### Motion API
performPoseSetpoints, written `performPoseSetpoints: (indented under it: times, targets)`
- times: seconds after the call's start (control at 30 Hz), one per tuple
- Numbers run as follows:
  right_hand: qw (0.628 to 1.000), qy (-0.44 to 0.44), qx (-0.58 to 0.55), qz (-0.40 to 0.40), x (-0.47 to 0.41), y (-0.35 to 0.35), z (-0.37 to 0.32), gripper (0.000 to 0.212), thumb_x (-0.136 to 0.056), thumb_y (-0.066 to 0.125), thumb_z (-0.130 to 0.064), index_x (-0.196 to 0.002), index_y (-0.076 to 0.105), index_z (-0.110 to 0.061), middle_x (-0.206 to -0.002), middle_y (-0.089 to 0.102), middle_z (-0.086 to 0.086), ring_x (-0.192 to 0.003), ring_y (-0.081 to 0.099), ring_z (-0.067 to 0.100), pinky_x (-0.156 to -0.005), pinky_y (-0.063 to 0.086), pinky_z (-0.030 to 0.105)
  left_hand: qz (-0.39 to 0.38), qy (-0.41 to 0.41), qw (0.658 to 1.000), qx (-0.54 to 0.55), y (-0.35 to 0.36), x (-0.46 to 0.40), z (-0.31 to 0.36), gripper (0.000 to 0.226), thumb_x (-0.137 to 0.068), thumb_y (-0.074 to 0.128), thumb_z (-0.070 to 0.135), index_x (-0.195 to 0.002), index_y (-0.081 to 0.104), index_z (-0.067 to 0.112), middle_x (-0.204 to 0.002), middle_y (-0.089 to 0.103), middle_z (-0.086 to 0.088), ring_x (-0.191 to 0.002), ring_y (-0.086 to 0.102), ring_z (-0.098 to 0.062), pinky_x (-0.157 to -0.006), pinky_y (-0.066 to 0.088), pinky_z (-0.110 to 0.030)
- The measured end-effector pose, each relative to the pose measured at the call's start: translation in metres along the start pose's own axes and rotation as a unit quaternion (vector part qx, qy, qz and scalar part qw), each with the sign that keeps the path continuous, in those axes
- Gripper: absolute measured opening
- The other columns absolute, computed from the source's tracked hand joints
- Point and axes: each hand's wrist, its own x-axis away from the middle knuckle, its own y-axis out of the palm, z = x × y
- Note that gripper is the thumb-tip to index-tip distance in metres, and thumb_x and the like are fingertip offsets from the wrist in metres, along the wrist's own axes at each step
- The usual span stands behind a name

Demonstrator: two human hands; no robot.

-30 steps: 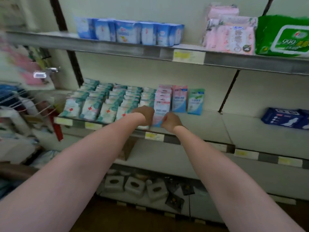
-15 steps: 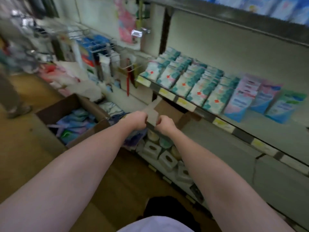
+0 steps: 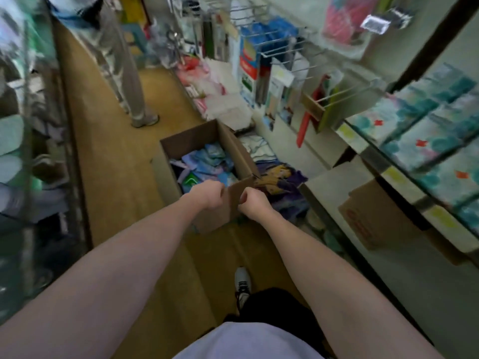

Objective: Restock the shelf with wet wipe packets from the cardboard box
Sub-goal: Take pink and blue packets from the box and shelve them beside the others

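Two hands were curled into fists over the near end of the cardboard box [image 3: 199,141] on the floor — the left hand [image 3: 208,194] and right hand [image 3: 252,203] looked empty, though the fingers were hidden. Blurry wet wipe packets [image 3: 207,164] lay inside; more sat on the shelf [image 3: 394,174] — cut off at right.

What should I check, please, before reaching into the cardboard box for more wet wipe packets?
1. Left hand free: ok, fingers curled, holding nothing.
2. Right hand free: ok, likewise curled and holding nothing.
3. Cardboard box open: ok, top open, on the floor ahead.
4. Packets left inside: ok, a loose pile shows.
5. Packets are wet wipes: cannot tell, picture blurred.
6. Aisle clear: not ok, another person's legs stand just beyond the box.
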Motion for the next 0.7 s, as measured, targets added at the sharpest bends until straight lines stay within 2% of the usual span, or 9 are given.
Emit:
performPoseSetpoints:
  times: [0.07,0.17,0.23,0.3,0.5,0.7]
  targets:
    - [1.0,0.004,-0.006,0.0,-0.029,0.006,-0.009,0.01,-0.09,0.063,-0.015,-0.099,0.059,-0.017,-0.104,0.058,0.004,-0.096,0.057,0.024,-0.084,0.052,0.039,-0.013,-0.023,1.0,0.007,-0.005,-0.018,-0.016,0.011,-0.091,0.049,0.016,-0.102,0.05,0.016,-0.109,0.06,-0.011,-0.093,0.056,-0.028,-0.08,0.048,-0.038]
    - [1.0,0.013,-0.02,-0.003,-0.066,0.015,-0.02,0.008,-0.092,0.057,-0.014,-0.1,0.06,-0.016,-0.105,0.06,0.005,-0.094,0.059,0.024,-0.084,0.054,0.04,-0.018,-0.048,0.999,0.016,-0.012,-0.043,-0.037,0.026,-0.09,0.049,0.015,-0.115,0.052,0.014,-0.1,0.06,-0.008,-0.093,0.058,-0.028,-0.083,0.051,-0.04]
    - [1.0,0.006,-0.023,-0.015,-0.086,0.021,-0.025,0.004,-0.093,0.055,-0.013,-0.096,0.058,-0.016,-0.104,0.06,0.006,-0.09,0.057,0.023,-0.078,0.052,0.036,-0.026,-0.068,0.997,0.022,-0.012,-0.058,-0.05,0.016,-0.088,0.049,0.013,-0.103,0.053,0.009,-0.088,0.057,-0.006,-0.089,0.059,-0.027,-0.081,0.052,-0.043]
    - [0.999,-0.004,-0.021,-0.026,-0.105,0.025,-0.029,0.005,-0.093,0.057,-0.014,-0.094,0.056,-0.018,-0.104,0.06,0.005,-0.089,0.055,0.021,-0.076,0.048,0.033,-0.033,-0.084,0.995,0.03,-0.015,-0.072,-0.063,0.008,-0.088,0.049,0.013,-0.096,0.052,0.015,-0.093,0.059,-0.006,-0.09,0.059,-0.027,-0.079,0.053,-0.041]
    - [0.998,0.015,-0.015,-0.065,-0.156,0.037,-0.048,0.008,-0.093,0.06,-0.014,-0.096,0.054,-0.016,-0.102,0.057,0.004,-0.096,0.058,0.025,-0.079,0.05,0.036,-0.058,-0.094,0.992,0.058,-0.016,-0.11,-0.105,0.019,-0.088,0.052,0.015,-0.107,0.054,0.015,-0.106,0.056,-0.004,-0.089,0.055,-0.025,-0.07,0.046,-0.037]
    - [0.995,0.076,-0.015,-0.065,-0.209,0.057,-0.075,0.011,-0.095,0.058,-0.019,-0.1,0.051,-0.013,-0.114,0.058,0.012,-0.105,0.057,0.029,-0.086,0.049,0.041,-0.103,-0.058,0.992,0.04,-0.017,-0.162,-0.155,0.017,-0.091,0.051,0.017,-0.108,0.054,0.014,-0.105,0.058,-0.007,-0.095,0.058,-0.028,-0.076,0.051,-0.04]
